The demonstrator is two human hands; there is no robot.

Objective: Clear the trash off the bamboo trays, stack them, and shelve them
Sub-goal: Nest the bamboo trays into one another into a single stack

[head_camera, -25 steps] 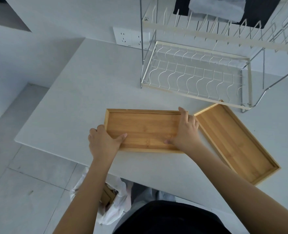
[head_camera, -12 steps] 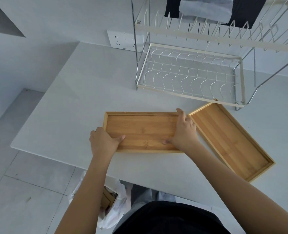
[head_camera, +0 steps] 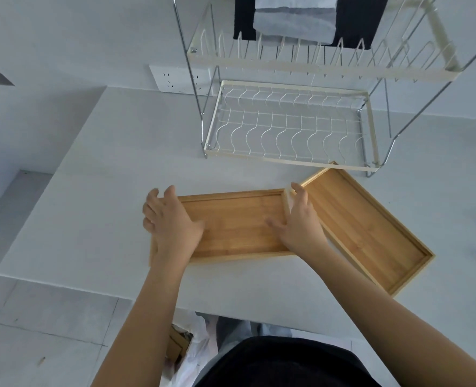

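Two hands grip the near tray on the white surface point(head_camera: 125, 169).
The rack point(head_camera: 287, 129) is cut off above; the far tray point(head_camera: 371, 227) lies angled beside the near tray point(head_camera: 237, 222), whose ends are hidden under the grasping left hand point(head_camera: 172, 222) and right hand point(head_camera: 301, 219).

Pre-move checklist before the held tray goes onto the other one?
1. Near bamboo tray free of trash: ok.
2. Angled bamboo tray free of trash: ok.
3. Left hand grips the near tray's left end: ok.
4. Right hand grips its right end: ok.
5. Trays aligned for stacking: not ok, they sit at different angles.
6. Lower shelf of dish rack free: ok.
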